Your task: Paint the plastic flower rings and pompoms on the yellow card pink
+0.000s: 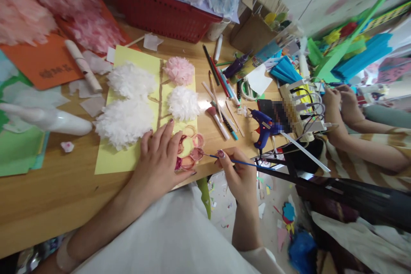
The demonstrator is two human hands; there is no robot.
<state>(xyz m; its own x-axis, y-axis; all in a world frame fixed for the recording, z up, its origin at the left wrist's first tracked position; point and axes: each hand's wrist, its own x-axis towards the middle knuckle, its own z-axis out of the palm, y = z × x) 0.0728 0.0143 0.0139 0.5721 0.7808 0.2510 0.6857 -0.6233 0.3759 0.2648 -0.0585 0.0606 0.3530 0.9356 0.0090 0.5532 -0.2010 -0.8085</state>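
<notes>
My left hand (159, 152) lies with its fingers spread over the lower edge of a yellow sheet (111, 160) and against a flower-shaped paint palette (197, 154). In my right hand (239, 173) is a thin paintbrush (237, 162) with a blue handle, its tip in one of the palette's wells. Pinkish and brownish paint stains the wells. On the sheet are white paper pompoms (126, 122), a pink pompom (179, 70) and a brown painted branch (160, 90). My left fingers partly cover the palette.
Right of the sheet lie a makeup-style brush (218, 123), several pens and a blue glue gun (263, 128). A power strip (305, 107) with cables stands beyond. A red basket (167, 17) is at the back, a white bottle (54, 120) at left. Another person's hands (337, 98) are at right.
</notes>
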